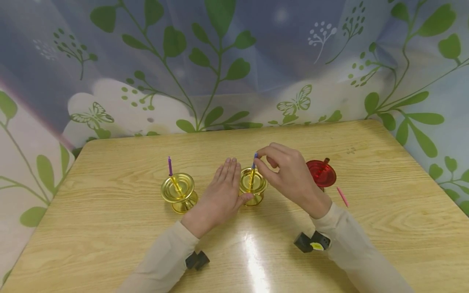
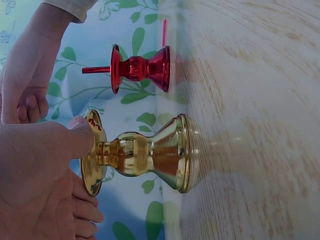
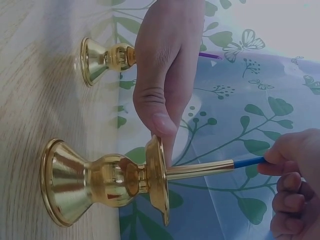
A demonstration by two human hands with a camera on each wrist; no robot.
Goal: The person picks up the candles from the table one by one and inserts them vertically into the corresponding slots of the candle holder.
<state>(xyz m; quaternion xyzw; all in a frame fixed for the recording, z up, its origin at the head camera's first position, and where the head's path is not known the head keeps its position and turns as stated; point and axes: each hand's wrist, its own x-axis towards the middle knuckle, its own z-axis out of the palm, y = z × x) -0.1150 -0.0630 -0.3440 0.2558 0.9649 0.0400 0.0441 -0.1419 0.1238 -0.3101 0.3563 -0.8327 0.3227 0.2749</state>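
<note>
My right hand (image 1: 286, 173) pinches a thin blue candle (image 3: 248, 162) between thumb and forefinger. The candle's lower end sits at the mouth of the upright tube of the middle gold candle holder (image 1: 253, 185). Beside that holder lies my left hand (image 1: 221, 195), fingers straight and thumb spread, its thumb touching the dish rim. The left wrist view shows the thumb against the near side of the dish, with the fingers beyond it. Another gold candle holder (image 1: 178, 191), to the left, bears a purple candle (image 1: 170, 166) in its tube.
To the right stands a red candle holder (image 1: 322, 174), partly hidden by my right hand, its tube bare of any candle. A pink candle (image 1: 342, 197) lies on the wooden table (image 1: 395, 228) next to it. A leaf-patterned curtain (image 1: 271, 73) hangs behind the table.
</note>
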